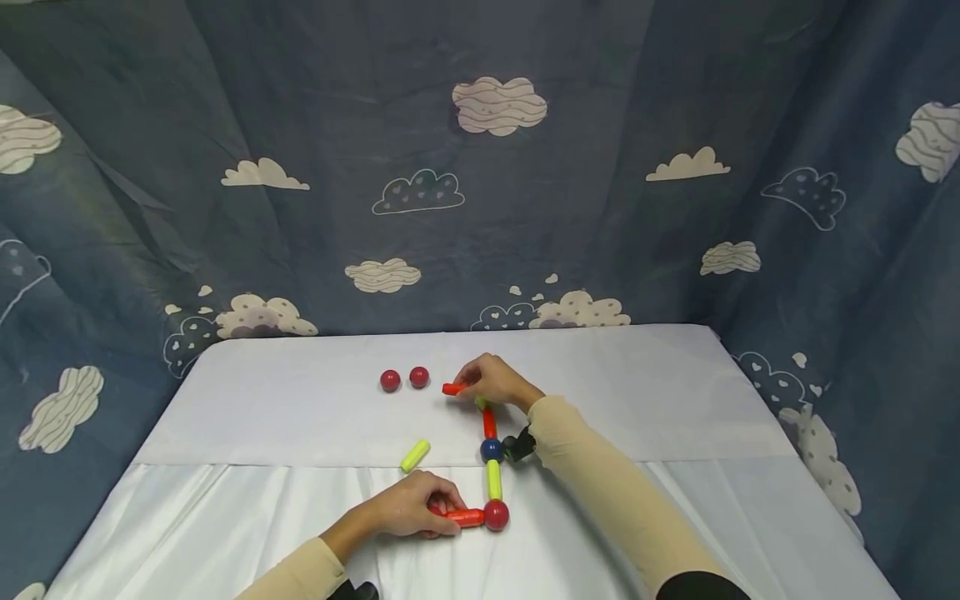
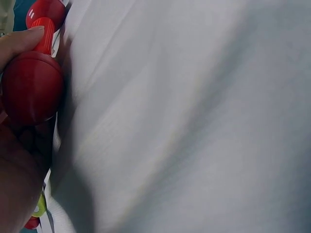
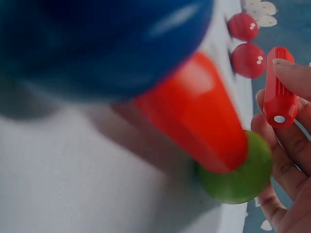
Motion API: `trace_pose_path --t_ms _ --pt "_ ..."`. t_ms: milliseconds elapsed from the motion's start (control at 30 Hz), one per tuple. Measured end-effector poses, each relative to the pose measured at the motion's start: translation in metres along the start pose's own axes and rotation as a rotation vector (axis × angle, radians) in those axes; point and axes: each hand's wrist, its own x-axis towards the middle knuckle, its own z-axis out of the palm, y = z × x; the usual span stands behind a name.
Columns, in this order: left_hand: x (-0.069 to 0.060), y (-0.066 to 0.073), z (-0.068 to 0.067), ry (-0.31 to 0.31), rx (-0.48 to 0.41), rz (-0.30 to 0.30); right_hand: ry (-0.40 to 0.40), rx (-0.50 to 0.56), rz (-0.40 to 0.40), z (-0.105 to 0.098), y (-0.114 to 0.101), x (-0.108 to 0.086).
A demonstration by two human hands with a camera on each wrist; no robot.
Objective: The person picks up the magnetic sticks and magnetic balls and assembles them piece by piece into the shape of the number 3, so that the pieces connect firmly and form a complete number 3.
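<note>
My left hand [image 1: 408,505] grips a red building rod [image 1: 467,517], the thumb on its side, with a red ball [image 2: 33,88] at the rod's near end. The far end meets another red ball [image 1: 496,515]. From that ball a line runs away across the table: a yellow rod [image 1: 493,480], a blue ball [image 1: 491,450], a second red rod [image 1: 490,422] and a green ball [image 3: 236,177]. Above the green ball, my right hand [image 1: 491,380] pinches a loose red rod [image 3: 280,92] between thumb and fingers. A pale dot shows on its end.
Two loose red balls [image 1: 390,381] lie at the back, left of the right hand. Beyond the left hand rests a loose yellow rod [image 1: 415,455]. White cloth [image 1: 637,392] covers the table, and a dark cloud-patterned curtain [image 1: 570,208] hangs behind and beside it.
</note>
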Motion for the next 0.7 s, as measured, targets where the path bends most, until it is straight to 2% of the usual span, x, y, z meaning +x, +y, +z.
trace_pose_path --t_ms 200,700 --pt "-0.0001 -0.001 0.004 0.0 -0.009 -0.002 -0.021 0.002 0.015 0.0029 0.0073 0.0024" --pt "0.0004 -0.0019 0.0024 0.016 -0.004 -0.003 -0.069 -0.011 0.051 0.0037 0.0117 0.0086"
